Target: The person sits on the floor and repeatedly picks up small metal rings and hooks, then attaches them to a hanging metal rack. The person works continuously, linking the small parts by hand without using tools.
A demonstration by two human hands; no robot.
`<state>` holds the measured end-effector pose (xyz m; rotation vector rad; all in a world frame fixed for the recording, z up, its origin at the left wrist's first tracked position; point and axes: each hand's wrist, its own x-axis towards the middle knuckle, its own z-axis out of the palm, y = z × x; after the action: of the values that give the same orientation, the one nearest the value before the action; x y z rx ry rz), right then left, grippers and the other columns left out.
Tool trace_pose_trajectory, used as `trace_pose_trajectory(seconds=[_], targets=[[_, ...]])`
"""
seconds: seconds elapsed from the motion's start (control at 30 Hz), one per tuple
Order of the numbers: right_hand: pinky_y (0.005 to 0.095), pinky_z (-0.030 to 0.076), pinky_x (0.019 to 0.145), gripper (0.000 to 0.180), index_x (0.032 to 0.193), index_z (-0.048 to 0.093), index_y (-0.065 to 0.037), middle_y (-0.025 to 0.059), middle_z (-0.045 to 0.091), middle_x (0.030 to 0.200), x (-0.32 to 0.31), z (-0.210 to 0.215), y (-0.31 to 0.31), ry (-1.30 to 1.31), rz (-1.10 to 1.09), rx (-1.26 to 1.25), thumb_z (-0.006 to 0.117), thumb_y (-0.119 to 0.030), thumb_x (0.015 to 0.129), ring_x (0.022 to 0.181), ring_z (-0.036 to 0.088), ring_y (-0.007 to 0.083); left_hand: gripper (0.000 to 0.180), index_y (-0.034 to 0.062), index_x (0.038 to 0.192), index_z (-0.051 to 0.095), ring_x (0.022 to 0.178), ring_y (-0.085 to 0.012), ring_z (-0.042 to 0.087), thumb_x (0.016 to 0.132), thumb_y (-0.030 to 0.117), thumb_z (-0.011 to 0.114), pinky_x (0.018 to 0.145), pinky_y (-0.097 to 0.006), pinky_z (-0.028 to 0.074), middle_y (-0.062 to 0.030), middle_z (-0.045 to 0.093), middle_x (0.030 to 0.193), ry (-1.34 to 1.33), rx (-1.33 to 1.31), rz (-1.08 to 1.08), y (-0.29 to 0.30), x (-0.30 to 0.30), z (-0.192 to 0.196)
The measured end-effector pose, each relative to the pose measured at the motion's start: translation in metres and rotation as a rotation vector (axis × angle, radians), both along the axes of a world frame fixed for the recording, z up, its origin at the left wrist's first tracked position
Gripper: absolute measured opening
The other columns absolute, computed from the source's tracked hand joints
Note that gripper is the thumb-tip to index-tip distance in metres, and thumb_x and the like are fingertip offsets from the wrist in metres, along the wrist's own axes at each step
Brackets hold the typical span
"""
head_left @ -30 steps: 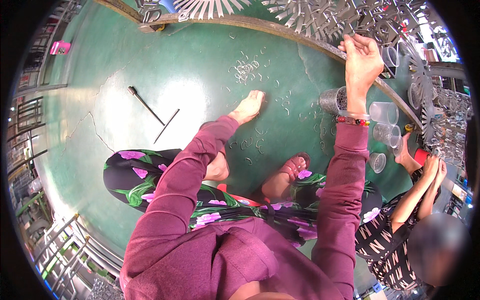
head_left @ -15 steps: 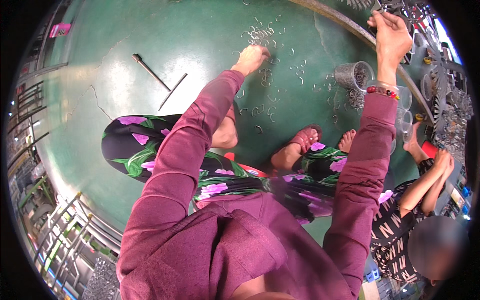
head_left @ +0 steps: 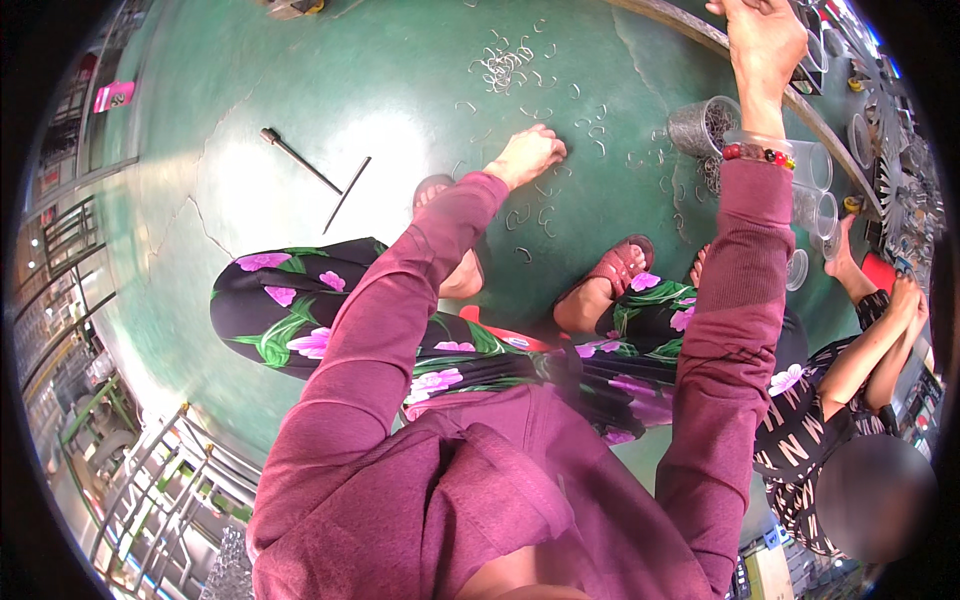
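Small bent metal wire clips lie loose on the green floor, with a denser pile of clips (head_left: 503,68) farther out. My left hand (head_left: 528,155) is low over the scattered clips nearer to me, its fingers curled together. Whatever the fingertips may hold is hidden. At the top right my right hand (head_left: 765,45) is raised beside a curved bar (head_left: 690,30), fingers pinched. What it grips cannot be made out at the picture's edge. Below this hand, a clear plastic cup (head_left: 703,125) lies tipped on its side, full of clips, some spilled at its mouth.
A T-shaped metal tool (head_left: 315,170) lies on the floor at left. More clear cups (head_left: 812,165) stand to the right of my right wrist. Toothed metal parts (head_left: 895,150) line the right side. A co-worker (head_left: 815,410) sits at the lower right, hands together.
My left hand has come away from the dense pile, toward me and slightly right. My right hand has moved up toward the top edge. The whole view has shifted a little.
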<state>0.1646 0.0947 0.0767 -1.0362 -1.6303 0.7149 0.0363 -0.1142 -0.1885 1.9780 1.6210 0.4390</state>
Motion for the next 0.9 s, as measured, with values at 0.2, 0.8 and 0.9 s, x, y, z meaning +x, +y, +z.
trace_pose_trajectory(seconds=[0.2,0.8,0.9], targets=[[0.0235,0.050,0.049,0.006,0.079,0.058,0.004,0.0094,0.062,0.066,-0.002,0.001,0.001,-0.014,-0.021,0.010,0.061,0.005,0.074,0.053,0.060,0.0124,0.017,0.0056,0.095,0.060,0.101,-0.0285,0.052,0.081,0.015,0.058,0.083,-0.039,0.048,-0.0106,0.057,0.095,0.132,0.049,-0.119,0.001,0.015,-0.003],[0.0257,0.053,0.058,0.020,0.090,0.062,0.005,0.0131,0.068,0.076,0.011,-0.005,-0.005,-0.051,-0.053,-0.064,0.069,-0.006,0.075,0.064,0.067,0.0159,0.018,-0.0008,0.101,0.064,0.056,-0.0096,0.060,0.087,0.009,0.058,0.056,-0.025,0.050,-0.0045,0.065,0.076,-0.852,-0.220,0.583,0.034,0.015,0.061],[0.0267,0.053,0.060,0.020,0.090,0.062,0.005,0.0137,0.068,0.076,0.017,-0.006,-0.001,-0.106,-0.040,0.003,0.069,-0.008,0.075,0.063,0.067,0.0172,0.015,-0.0008,0.095,0.066,0.058,-0.0099,0.061,0.086,0.010,0.059,0.057,-0.025,0.050,-0.0051,0.066,0.076,-0.783,-0.203,0.579,0.047,0.009,0.083]])
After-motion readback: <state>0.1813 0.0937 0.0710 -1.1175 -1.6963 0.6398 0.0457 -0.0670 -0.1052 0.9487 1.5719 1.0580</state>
